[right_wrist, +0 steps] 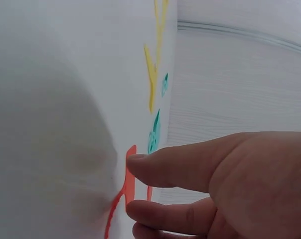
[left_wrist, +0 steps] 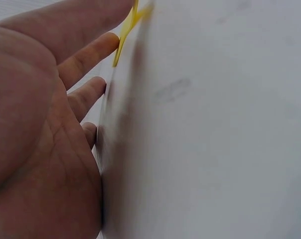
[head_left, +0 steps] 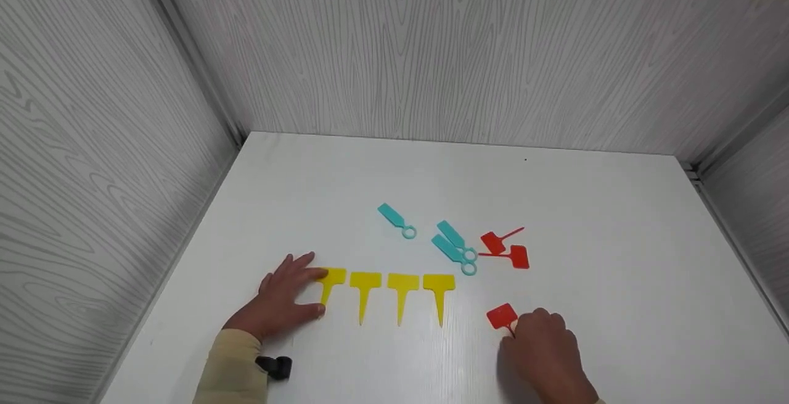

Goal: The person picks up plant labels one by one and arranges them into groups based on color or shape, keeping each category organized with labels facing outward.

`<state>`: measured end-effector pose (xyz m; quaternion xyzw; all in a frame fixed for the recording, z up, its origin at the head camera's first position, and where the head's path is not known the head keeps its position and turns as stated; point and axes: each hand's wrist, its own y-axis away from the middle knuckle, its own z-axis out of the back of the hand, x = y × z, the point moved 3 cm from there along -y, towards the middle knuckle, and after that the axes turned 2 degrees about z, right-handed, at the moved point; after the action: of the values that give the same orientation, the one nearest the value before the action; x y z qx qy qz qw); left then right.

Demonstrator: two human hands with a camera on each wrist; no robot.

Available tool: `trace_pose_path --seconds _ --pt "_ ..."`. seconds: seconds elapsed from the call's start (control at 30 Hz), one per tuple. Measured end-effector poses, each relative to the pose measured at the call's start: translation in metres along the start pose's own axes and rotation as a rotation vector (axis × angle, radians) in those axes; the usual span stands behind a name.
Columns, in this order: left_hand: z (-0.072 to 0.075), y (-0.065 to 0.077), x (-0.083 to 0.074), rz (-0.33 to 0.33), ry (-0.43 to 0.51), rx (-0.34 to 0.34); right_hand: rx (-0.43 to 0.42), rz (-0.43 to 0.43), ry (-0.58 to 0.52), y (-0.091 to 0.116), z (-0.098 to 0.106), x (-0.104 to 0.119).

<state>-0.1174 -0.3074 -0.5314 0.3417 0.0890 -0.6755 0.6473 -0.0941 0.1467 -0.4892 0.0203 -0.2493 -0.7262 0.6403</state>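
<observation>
My left hand [head_left: 280, 299] rests on the white table with fingers spread. Its index fingertip touches the head of the leftmost yellow T-shaped plant label [head_left: 335, 276], and the thumb lies beside the label's stem. More yellow labels [head_left: 403, 282] stretch rightward in a row, points toward me. At the right, my right hand [head_left: 545, 348] is at a red cable-tie-like tag [head_left: 502, 316] with a square plate and thin stem. In the right wrist view, the thumb and index fingertips, a gap between them, are at the edges of the red tag [right_wrist: 130, 179].
Three teal ring-ended tags lie behind the yellow row: a single teal tag [head_left: 392, 215] and an overlapping pair [head_left: 448, 248]. Two red tags [head_left: 519, 257] lie right of that pair. Wood-grain panels [head_left: 431, 52] rise at the back and sides of the table [head_left: 592, 206].
</observation>
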Motion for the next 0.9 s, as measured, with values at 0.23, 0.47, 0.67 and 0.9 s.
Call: trace_pose_path --seconds 0.23,0.47,0.67,0.9 --pt "-0.001 -0.001 -0.001 -0.001 -0.014 0.006 -0.010 0.013 -0.019 -0.001 -0.007 -0.008" --pt "-0.001 0.000 -0.002 -0.026 0.017 0.001 -0.053 0.079 0.070 0.013 -0.006 -0.015" --pt "0.003 0.002 0.000 -0.016 0.012 -0.010 -0.083 0.121 0.131 0.020 -0.007 -0.012" --pt "0.002 0.001 -0.001 -0.005 0.004 -0.001 -0.094 0.052 0.072 0.023 -0.008 -0.009"
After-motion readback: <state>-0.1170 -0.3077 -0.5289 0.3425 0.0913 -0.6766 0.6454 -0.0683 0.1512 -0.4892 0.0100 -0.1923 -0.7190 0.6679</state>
